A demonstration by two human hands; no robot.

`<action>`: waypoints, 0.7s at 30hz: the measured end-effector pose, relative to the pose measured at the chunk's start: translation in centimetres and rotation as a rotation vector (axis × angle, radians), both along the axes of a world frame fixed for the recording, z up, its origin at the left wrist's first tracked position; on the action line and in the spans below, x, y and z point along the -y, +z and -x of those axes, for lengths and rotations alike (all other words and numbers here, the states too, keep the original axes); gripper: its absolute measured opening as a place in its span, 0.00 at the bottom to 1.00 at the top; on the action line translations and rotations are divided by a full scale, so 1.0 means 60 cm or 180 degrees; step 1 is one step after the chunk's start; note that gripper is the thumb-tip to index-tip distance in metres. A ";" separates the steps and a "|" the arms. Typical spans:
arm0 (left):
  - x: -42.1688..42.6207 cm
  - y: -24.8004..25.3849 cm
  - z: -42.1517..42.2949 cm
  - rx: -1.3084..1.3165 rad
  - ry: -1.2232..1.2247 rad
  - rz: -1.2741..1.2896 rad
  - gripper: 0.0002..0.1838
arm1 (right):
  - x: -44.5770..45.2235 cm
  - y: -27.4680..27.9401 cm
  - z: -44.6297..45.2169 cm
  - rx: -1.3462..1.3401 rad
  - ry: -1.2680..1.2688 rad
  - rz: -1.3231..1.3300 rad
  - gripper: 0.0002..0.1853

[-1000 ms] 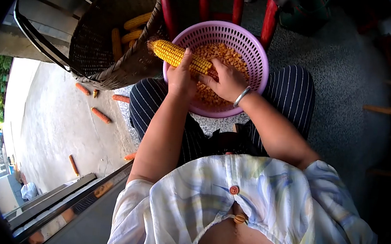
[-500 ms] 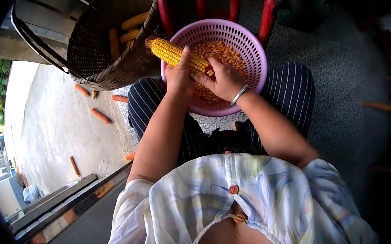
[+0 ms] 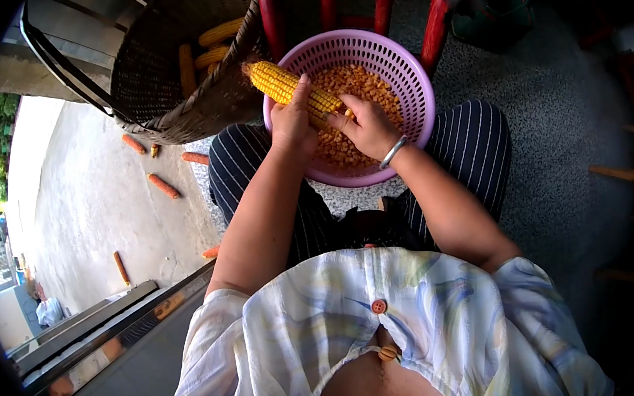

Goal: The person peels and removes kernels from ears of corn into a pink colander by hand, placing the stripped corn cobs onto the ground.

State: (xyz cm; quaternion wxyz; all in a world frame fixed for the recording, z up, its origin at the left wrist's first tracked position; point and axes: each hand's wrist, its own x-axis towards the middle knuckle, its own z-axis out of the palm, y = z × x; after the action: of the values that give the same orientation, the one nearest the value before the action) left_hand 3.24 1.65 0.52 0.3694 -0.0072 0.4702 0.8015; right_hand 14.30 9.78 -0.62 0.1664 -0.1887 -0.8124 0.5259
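Note:
My left hand (image 3: 294, 126) is wrapped round a yellow corn cob (image 3: 273, 81), its thumb lying along the top. The cob is thick with kernels and points up to the left over the basket's side. At the cob's lower right end, my right hand (image 3: 373, 129) has its thumb and fingers closed on the kernels; a bangle circles that wrist. Both hands are above a pink slotted plastic basin (image 3: 426, 105) between my knees. Loose corn kernels (image 3: 367, 87) cover the basin's bottom. My palms hide part of the cob.
A woven basket (image 3: 175, 117) with several corn cobs (image 3: 221, 32) stands at the upper left. Bare reddish cobs (image 3: 164, 186) lie scattered on the pale floor (image 3: 100, 198). Behind the basin rises a red wooden chair (image 3: 384, 4). A dark bucket (image 3: 497, 24) stands at the upper right.
My right thumb and fingers have shifted slightly at the cob's end. The cob and basin appear slightly farther right in view. My left hand keeps its hold.

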 end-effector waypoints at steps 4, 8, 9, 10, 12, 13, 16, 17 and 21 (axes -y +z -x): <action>-0.001 -0.002 0.000 -0.0036 0.0063 0.0101 0.13 | -0.002 -0.018 0.003 -0.0332 -0.0013 -0.0209 0.18; 0.000 0.007 -0.003 0.0057 0.0050 0.0073 0.14 | 0.001 -0.011 0.001 -0.0258 -0.0067 -0.0067 0.18; 0.000 0.010 -0.005 0.0087 0.0050 0.0099 0.14 | 0.004 -0.007 0.001 -0.0218 -0.0173 -0.0015 0.17; -0.001 0.009 -0.006 0.0091 0.0057 0.0101 0.14 | 0.006 -0.004 0.000 -0.0213 -0.0166 -0.0013 0.17; -0.002 0.008 -0.006 -0.0049 0.0058 0.0106 0.14 | 0.011 0.002 -0.001 0.0238 -0.0301 -0.0689 0.17; -0.002 0.006 -0.006 -0.0052 0.0062 0.0107 0.14 | 0.010 -0.002 -0.001 0.0235 -0.0298 -0.0688 0.17; -0.002 0.001 -0.004 -0.0114 0.0096 0.0079 0.15 | 0.001 -0.009 0.003 0.0235 -0.0432 0.0032 0.19; -0.002 -0.001 -0.003 -0.0172 0.0116 0.0069 0.15 | 0.003 -0.011 0.003 0.0234 -0.0432 0.0032 0.19; -0.002 -0.005 -0.002 -0.0187 0.0096 0.0049 0.15 | 0.011 -0.013 0.004 0.0230 -0.0444 -0.1024 0.23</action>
State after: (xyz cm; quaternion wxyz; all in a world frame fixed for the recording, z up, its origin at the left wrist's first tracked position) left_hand 3.39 1.75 0.24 0.3432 0.0064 0.4869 0.8032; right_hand 14.07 9.13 -1.41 0.2012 -0.2344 -0.8765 0.3693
